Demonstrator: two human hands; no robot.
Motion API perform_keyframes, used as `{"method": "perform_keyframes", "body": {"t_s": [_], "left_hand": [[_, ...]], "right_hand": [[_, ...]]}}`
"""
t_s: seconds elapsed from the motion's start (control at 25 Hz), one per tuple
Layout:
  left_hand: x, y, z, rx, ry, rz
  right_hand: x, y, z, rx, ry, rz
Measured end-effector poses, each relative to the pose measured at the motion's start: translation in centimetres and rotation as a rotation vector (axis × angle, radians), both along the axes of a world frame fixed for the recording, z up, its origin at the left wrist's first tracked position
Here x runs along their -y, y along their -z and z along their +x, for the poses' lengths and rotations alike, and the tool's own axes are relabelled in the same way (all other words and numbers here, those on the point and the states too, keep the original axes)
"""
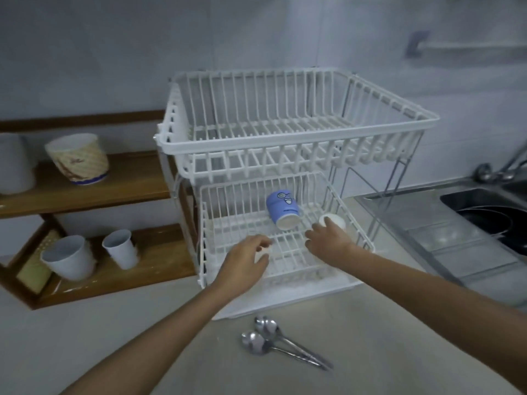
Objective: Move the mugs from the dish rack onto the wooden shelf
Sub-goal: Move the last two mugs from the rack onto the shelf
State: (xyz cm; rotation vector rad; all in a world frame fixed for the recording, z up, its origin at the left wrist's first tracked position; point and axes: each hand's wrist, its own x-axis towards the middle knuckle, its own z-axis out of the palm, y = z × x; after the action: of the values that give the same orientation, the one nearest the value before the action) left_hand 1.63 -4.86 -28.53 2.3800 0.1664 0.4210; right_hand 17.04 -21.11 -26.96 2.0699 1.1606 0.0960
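Observation:
A white two-tier dish rack (299,143) stands on the counter; its upper tier holds nothing. In the lower tier a blue mug (282,209) with a cartoon print lies tilted on its side. My left hand (245,263) is closed around a small white mug (263,253) at the tier's front left. My right hand (328,240) grips another white mug (335,220) at the tier's right side. The wooden shelf (119,178) stands to the left. Its top board carries a patterned cup (78,158) and a white cup (14,163); its lower board (159,266) carries two white cups (68,256).
Two metal spoons (273,342) lie on the counter in front of the rack. A steel sink (490,215) with a tap (496,172) sits at the right. A tiled wall runs behind everything.

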Motion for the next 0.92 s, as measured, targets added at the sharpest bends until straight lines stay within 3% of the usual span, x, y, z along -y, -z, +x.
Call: {"method": "perform_keyframes", "body": {"t_s": [0.08,0.24,0.44,0.68,0.92], "left_hand": [[0.0,-0.1,3.8,-0.074,-0.164,-0.057],[0.0,0.1,9.2,-0.18,-0.451,-0.196],[0.2,0.0,14.4,-0.25,-0.497,-0.249],[0.6,1.7,20.3,-0.329,-0.541,-0.429],[0.3,3.5,21.2,-0.241,-0.598,-0.482]], "right_hand": [[-0.7,0.7,1.7,0.116,-0.068,-0.142],[-1.2,1.1,4.2,0.18,0.073,-0.118],[-1.9,2.9,5.2,0.223,0.07,-0.098],[-2.5,3.9,5.8,0.328,0.096,-0.266],[-2.9,4.6,6.6,0.304,0.11,-0.346]]}}
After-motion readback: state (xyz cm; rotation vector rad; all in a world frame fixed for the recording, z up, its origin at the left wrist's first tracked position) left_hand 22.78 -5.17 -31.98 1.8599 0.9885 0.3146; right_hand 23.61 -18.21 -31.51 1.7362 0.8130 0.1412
